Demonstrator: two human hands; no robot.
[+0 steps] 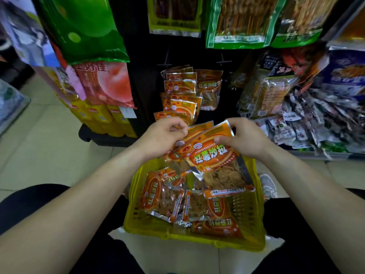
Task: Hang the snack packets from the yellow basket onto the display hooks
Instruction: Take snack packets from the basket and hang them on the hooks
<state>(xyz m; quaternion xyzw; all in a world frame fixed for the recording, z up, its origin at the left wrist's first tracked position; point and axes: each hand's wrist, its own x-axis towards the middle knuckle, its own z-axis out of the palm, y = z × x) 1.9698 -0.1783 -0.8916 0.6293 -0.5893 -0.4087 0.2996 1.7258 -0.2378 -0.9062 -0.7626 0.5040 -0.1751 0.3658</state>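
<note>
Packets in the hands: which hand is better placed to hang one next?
Probably the left hand: it pinches the rear packet just below the hanging packets; the right hand grips the front packet farther right.

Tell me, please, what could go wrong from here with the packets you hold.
The left hand and right hand pinch two overlapping orange snack packets; one may fall into the yellow basket. The hanging orange packets are bunched closely, so pushing another on may dislodge some.

Open black panel (197, 54) gap above hung orange packets (179, 86), green bag (87, 28) crowding left, skewer packs (241, 20) overhanging right
</note>
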